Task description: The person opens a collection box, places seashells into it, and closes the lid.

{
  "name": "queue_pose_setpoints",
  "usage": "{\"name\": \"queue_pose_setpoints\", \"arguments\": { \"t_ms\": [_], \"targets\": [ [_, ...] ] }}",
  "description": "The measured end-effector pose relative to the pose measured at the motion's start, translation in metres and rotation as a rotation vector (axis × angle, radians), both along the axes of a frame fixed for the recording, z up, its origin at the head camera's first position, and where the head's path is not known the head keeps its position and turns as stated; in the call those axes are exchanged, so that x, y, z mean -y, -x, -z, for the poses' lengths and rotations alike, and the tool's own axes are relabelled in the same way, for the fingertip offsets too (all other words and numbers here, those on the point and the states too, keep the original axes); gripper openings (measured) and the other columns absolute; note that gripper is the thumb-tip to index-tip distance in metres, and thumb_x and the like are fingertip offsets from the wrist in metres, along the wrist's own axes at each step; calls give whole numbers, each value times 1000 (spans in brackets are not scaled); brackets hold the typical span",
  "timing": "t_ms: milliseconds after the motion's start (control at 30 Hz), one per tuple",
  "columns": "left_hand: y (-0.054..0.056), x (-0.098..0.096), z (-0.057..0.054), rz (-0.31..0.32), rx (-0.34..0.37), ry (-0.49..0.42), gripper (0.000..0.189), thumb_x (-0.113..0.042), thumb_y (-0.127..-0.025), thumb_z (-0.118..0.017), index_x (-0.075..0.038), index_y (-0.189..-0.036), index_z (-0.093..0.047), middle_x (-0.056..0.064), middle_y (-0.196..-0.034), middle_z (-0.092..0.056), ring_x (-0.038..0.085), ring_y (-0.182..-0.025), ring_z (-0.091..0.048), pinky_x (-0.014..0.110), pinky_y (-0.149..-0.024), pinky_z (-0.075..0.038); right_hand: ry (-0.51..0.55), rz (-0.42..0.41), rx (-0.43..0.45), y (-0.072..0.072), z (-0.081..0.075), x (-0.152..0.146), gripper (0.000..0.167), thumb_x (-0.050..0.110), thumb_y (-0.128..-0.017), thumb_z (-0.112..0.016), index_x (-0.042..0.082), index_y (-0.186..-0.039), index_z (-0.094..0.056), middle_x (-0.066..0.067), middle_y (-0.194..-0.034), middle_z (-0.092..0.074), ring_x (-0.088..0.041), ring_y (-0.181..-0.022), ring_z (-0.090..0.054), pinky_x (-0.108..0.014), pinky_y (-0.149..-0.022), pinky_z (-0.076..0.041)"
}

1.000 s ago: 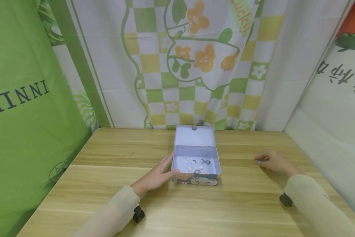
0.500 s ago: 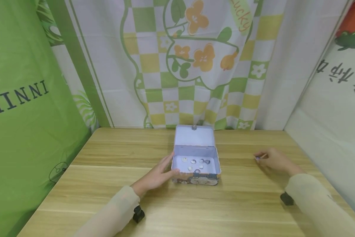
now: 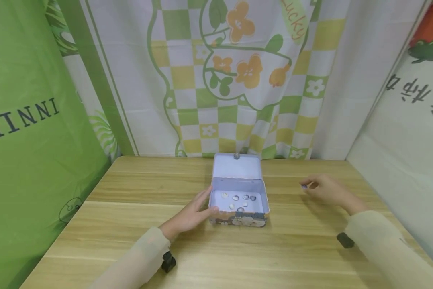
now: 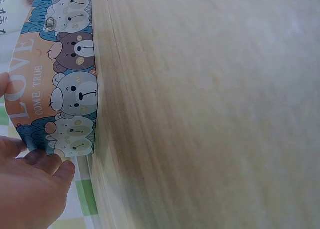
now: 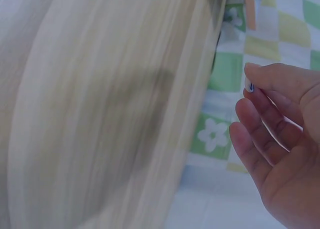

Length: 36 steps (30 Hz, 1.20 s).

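An open tin box [image 3: 239, 220] with cartoon bears on its front stands on the wooden table, its lid [image 3: 237, 167] raised at the back. Several small roundish pieces [image 3: 236, 198], whitish and dark, lie apart on its floor; their kind is too small to tell. My left hand [image 3: 191, 212] holds the tin by its left front corner, thumb at the front rim and fingers along the left wall. To the right of the tin, my right hand [image 3: 328, 190] pinches a small white-and-blue piece [image 5: 249, 85] between thumb and index finger, above the table. The other fingers are loosely bent.
The wooden table [image 3: 137, 249] runs back to a patterned curtain [image 3: 216, 100] just behind the tin's lid. A green cloth [image 3: 32, 168] hangs at the left, a white one [image 3: 411, 160] at the right. Dark wrist cameras [image 3: 168, 261] sit under both sleeves.
My right hand has moved left and a little farther back with the small piece pinched in it. The left hand and the tin have stayed in place.
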<state>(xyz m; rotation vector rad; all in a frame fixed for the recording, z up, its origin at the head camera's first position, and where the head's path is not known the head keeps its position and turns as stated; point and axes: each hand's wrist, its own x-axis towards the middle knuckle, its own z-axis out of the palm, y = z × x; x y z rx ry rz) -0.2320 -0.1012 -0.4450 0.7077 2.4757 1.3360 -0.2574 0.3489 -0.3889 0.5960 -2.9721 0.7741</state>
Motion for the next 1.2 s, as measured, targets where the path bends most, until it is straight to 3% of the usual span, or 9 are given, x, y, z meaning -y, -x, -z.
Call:
{"name": "queue_pose_setpoints", "arguments": {
  "t_ms": [367, 700, 1200],
  "targets": [
    [1, 0, 2, 1, -17, 3, 81, -45, -103, -54, -20, -163, -6, 9, -167, -4, 34, -151, -9, 65, -114, -15, 8, -61, -30, -2, -14, 36, 25, 13, -96, -69, 2, -118, -72, -13, -113, -70, -28, -97, -66, -47, -82, -56],
    [1, 0, 3, 6, -17, 0, 80, -44, -103, -54, -21, -163, -6, 9, -167, -4, 34, -151, -8, 66, -114, -16, 61, -180, -107, -2, -22, 76, 22, 7, -92, -72, 0, -113, -74, -9, -104, -71, -24, -91, -67, -42, -79, -58],
    [-1, 0, 0, 7, -29, 1, 82, -47, -102, -54, -17, -163, -7, 11, -167, -5, 34, -151, -9, 65, -115, -15, 144, -300, -133, 5, -7, 130, 21, 3, -88, -75, 2, -109, -75, -7, -101, -71, -17, -85, -65, -36, -75, -59]
  ]
}}
